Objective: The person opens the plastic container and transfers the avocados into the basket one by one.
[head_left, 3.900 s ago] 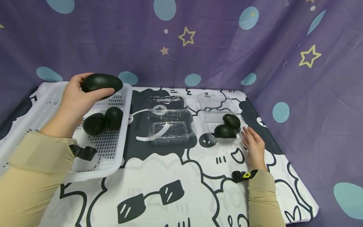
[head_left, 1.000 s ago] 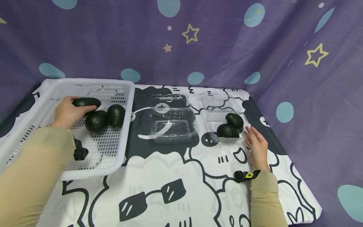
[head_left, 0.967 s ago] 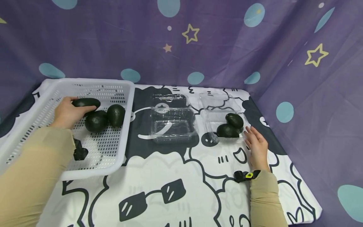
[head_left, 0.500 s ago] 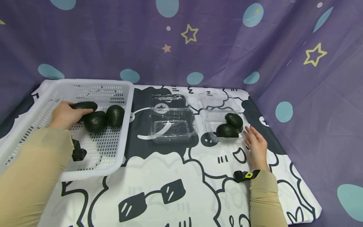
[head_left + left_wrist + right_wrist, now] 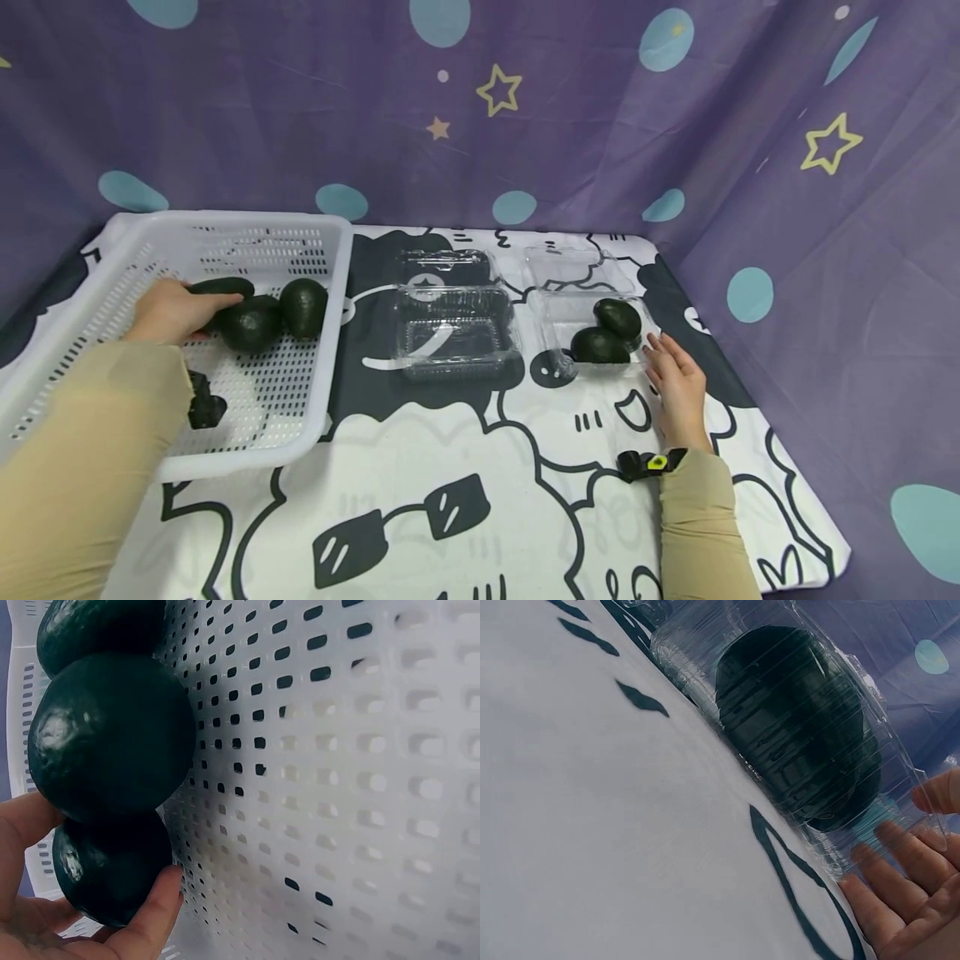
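Down in the white basket point(image 5: 258, 458), my left hand point(image 5: 168, 310) holds a dark green avocado point(image 5: 112, 870), with fingers and thumb round its sides in the left wrist view. Two more avocados lie beside it: a rounded one point(image 5: 252, 325) touching it and another point(image 5: 303, 308) against the basket's right side. At the right, my right hand point(image 5: 677, 387) touches the right side of a clear plastic clamshell container point(image 5: 855, 855), its fingers relaxed and its thumb near the rim. Two avocados, one in front point(image 5: 600, 345) and one behind point(image 5: 618, 318), lie in that container, whose lid stands open.
A second clear clamshell container point(image 5: 453, 329), lid open, stands between the basket and the filled one. A white cloth point(image 5: 405, 467) with black cartoon drawings covers the table. A purple curtain point(image 5: 570, 117) with stars hangs behind and to the right.
The left hand has brought the avocado down from above the basket into it, then shifted slightly left and nearer with it. The right hand has stayed at the container.
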`<state>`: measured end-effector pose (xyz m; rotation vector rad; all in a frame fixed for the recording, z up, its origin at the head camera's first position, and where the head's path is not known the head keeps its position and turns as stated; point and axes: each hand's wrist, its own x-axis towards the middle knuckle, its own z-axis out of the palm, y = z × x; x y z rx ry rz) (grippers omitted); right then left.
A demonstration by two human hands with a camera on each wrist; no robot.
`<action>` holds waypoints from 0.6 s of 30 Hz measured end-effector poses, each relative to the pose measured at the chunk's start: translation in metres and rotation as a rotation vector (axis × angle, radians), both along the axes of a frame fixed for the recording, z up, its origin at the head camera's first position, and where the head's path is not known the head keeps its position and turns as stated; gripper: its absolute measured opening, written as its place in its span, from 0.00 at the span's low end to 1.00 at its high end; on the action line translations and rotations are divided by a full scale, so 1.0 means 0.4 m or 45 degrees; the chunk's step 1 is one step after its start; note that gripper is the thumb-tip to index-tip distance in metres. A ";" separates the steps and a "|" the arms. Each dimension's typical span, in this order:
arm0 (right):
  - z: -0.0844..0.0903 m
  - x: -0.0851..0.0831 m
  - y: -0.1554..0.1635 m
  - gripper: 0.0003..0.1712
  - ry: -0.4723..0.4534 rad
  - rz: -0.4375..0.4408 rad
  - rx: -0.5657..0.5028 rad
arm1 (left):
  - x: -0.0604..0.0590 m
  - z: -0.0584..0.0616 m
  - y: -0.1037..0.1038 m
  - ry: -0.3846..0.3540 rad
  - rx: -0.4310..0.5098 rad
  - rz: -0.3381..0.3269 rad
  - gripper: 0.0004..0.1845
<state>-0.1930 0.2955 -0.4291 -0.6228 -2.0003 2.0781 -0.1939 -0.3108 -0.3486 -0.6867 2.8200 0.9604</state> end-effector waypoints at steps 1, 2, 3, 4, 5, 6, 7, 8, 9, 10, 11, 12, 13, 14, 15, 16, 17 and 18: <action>0.000 0.000 0.000 0.31 -0.001 -0.001 0.002 | 0.000 -0.001 -0.001 0.001 -0.014 -0.009 0.50; 0.000 0.000 0.000 0.31 -0.001 0.002 0.009 | 0.000 -0.003 -0.003 0.001 -0.030 -0.018 0.50; 0.000 -0.001 0.000 0.31 -0.001 0.004 0.017 | 0.001 -0.004 -0.004 0.000 -0.042 -0.025 0.50; 0.000 -0.001 0.000 0.31 0.000 0.005 0.013 | 0.001 -0.005 -0.005 -0.001 -0.052 -0.032 0.49; 0.001 -0.001 0.000 0.31 0.000 0.008 0.010 | 0.001 -0.005 -0.005 -0.002 -0.061 -0.037 0.49; 0.001 -0.001 0.000 0.31 0.001 0.010 0.006 | 0.002 -0.005 -0.005 -0.005 -0.067 -0.041 0.49; 0.002 -0.001 0.000 0.31 0.002 0.012 0.009 | 0.003 -0.005 -0.005 -0.005 -0.069 -0.043 0.48; 0.002 -0.001 0.000 0.31 0.002 0.013 0.005 | 0.004 -0.004 -0.004 -0.006 -0.070 -0.045 0.48; 0.002 -0.001 0.000 0.32 0.003 0.013 0.002 | 0.005 -0.003 -0.002 -0.007 -0.073 -0.047 0.48; 0.002 -0.001 0.000 0.32 0.004 0.014 0.000 | 0.006 -0.002 -0.001 -0.009 -0.074 -0.049 0.48; 0.002 -0.001 0.000 0.32 0.004 0.014 0.001 | 0.008 0.000 0.001 -0.013 -0.077 -0.052 0.48; 0.002 0.000 0.000 0.32 0.003 0.014 0.002 | 0.009 0.001 0.002 -0.016 -0.077 -0.053 0.48; 0.002 0.000 0.000 0.32 0.002 0.014 0.007 | 0.010 0.003 0.004 -0.020 -0.073 -0.053 0.48; 0.002 0.000 0.000 0.32 -0.001 0.013 0.003 | 0.011 0.004 0.005 -0.027 -0.070 -0.054 0.49; 0.002 0.000 0.000 0.31 -0.004 0.011 0.003 | 0.012 0.005 0.007 -0.035 -0.067 -0.052 0.49; 0.001 0.000 0.000 0.31 -0.008 0.010 0.004 | 0.012 0.006 0.007 -0.041 -0.064 -0.050 0.49; 0.000 0.000 0.000 0.31 -0.011 0.007 0.003 | 0.011 0.006 0.007 -0.047 -0.063 -0.050 0.50; 0.000 0.000 0.000 0.31 -0.014 0.005 0.001 | 0.011 0.006 0.006 -0.054 -0.062 -0.051 0.50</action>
